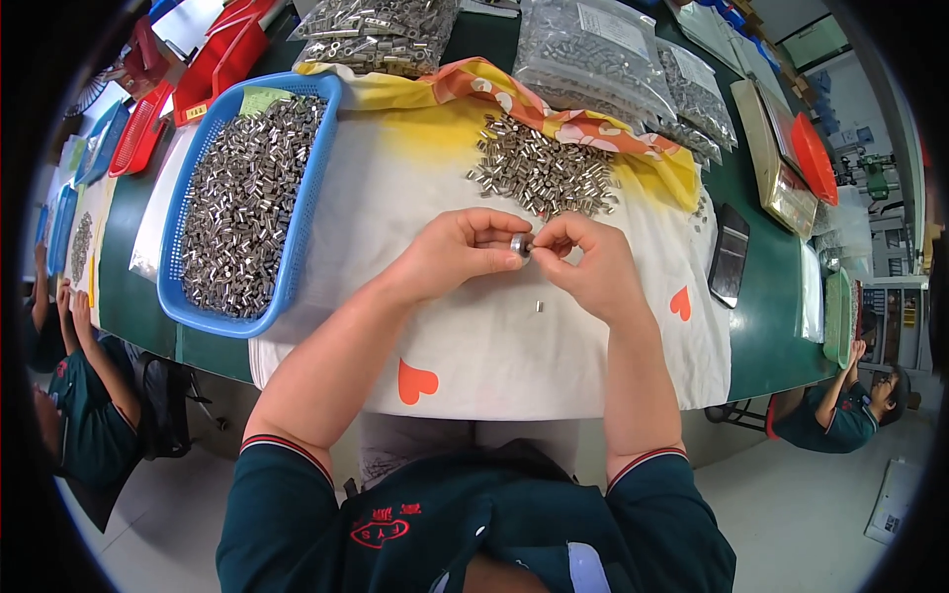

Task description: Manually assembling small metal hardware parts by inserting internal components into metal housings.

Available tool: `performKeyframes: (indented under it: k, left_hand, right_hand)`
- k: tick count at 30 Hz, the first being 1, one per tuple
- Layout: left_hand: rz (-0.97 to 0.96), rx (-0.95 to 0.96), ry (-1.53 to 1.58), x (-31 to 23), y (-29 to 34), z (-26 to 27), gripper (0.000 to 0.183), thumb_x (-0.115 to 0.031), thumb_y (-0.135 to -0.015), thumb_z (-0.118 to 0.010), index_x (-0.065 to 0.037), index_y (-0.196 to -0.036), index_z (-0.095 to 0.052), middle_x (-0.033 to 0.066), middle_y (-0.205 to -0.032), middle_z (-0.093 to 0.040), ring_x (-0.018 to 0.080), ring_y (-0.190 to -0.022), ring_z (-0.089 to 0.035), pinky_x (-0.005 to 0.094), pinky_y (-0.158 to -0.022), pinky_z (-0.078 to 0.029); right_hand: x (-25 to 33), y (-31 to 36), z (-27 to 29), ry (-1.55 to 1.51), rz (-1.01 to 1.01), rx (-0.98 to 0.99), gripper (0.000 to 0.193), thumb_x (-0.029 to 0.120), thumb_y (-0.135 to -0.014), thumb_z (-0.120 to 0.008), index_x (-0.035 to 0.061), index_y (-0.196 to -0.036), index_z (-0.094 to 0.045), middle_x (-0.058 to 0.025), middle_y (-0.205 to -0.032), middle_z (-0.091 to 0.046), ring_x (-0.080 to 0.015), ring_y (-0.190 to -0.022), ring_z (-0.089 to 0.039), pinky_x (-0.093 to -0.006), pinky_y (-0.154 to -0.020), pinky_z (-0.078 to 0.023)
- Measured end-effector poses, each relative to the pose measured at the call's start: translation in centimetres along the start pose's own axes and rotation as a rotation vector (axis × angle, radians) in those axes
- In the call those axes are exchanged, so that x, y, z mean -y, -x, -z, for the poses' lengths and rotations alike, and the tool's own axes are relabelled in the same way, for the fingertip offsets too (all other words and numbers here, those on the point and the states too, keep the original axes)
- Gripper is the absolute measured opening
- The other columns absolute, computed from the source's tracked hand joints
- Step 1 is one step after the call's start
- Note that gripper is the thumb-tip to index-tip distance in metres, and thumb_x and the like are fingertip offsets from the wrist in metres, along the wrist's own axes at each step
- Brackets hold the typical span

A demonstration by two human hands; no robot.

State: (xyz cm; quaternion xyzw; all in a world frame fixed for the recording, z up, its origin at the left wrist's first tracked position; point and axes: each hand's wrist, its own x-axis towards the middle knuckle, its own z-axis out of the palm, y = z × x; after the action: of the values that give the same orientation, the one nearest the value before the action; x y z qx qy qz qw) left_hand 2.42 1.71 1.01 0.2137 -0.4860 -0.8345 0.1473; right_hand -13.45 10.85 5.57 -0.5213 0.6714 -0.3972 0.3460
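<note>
Left hand (465, 249) meets right hand (585, 265) above the white cloth (494, 371)!
Left grip pinches a round metal piece (518, 244); right grip presses together beside it, contents hidden. A small cylinder (540, 306) lies on the cloth.

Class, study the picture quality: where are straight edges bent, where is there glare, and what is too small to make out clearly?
Head view: the near edge of the green table bows, and the picture's corners fall to black; head view: pale glare shows on the clear plastic bag; head view: the small metal part between the left hand and right hand is too small for fine detail.
</note>
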Motion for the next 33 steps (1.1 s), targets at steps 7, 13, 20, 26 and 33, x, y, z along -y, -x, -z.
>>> performKeyframes:
  k: [7,13,20,26,33]
  left_hand:
    - [-0.027,-0.116,-0.286,0.6,-0.2,-0.3,0.033,-0.004,-0.075,-0.066,-0.002,-0.107,-0.058,0.0011,-0.089,-0.062,0.0054,-0.079,-0.056,0.0198,-0.072,-0.046]
    - [-0.002,-0.145,-0.306,0.0,0.0,-0.8,0.035,-0.004,-0.074,-0.067,0.000,-0.107,-0.057,0.0010,-0.090,-0.061,0.0044,-0.080,-0.055,0.0193,-0.072,-0.046]
    - [0.007,-0.094,-0.276,0.6,0.2,-1.0,0.032,-0.005,-0.075,-0.065,0.001,-0.106,-0.058,0.0017,-0.089,-0.061,0.0060,-0.080,-0.056,0.0206,-0.072,-0.046]
    - [0.053,-0.035,-0.207,0.4,0.3,-1.3,0.031,-0.003,-0.074,-0.066,0.000,-0.104,-0.058,0.0007,-0.087,-0.061,0.0054,-0.079,-0.055,0.0201,-0.072,-0.046]
    - [0.019,0.045,-0.291,0.2,0.6,-1.1,0.030,-0.004,-0.073,-0.067,0.000,-0.102,-0.060,0.0014,-0.087,-0.061,0.0058,-0.080,-0.055,0.0203,-0.075,-0.046]
  right_hand:
    - [-0.6,0.3,-0.7,0.432,0.291,-0.035,0.006,0.005,-0.070,-0.060,0.0024,-0.073,-0.056,-0.0079,-0.070,-0.057,-0.0192,-0.064,-0.056,-0.0281,-0.058,-0.045]
    - [-0.5,0.4,0.0,0.212,0.168,0.015,0.007,0.007,-0.071,-0.060,0.0024,-0.076,-0.060,-0.0091,-0.071,-0.059,-0.0197,-0.064,-0.057,-0.0283,-0.057,-0.044]
    - [-0.8,-0.3,1.1,0.097,-0.087,0.125,0.012,0.009,-0.070,-0.063,0.0013,-0.080,-0.061,-0.0062,-0.071,-0.060,-0.0139,-0.064,-0.056,-0.0252,-0.059,-0.045]
    - [-2.7,-0.5,3.2,0.415,-0.075,0.023,0.014,0.008,-0.070,-0.063,0.0028,-0.083,-0.062,-0.0048,-0.073,-0.057,-0.0136,-0.064,-0.053,-0.0252,-0.060,-0.043]
    - [-2.9,-0.9,1.2,0.633,0.041,-0.076,0.008,0.011,-0.071,-0.061,0.0055,-0.077,-0.062,-0.0088,-0.074,-0.057,-0.0238,-0.076,-0.055,-0.0349,-0.066,-0.045]
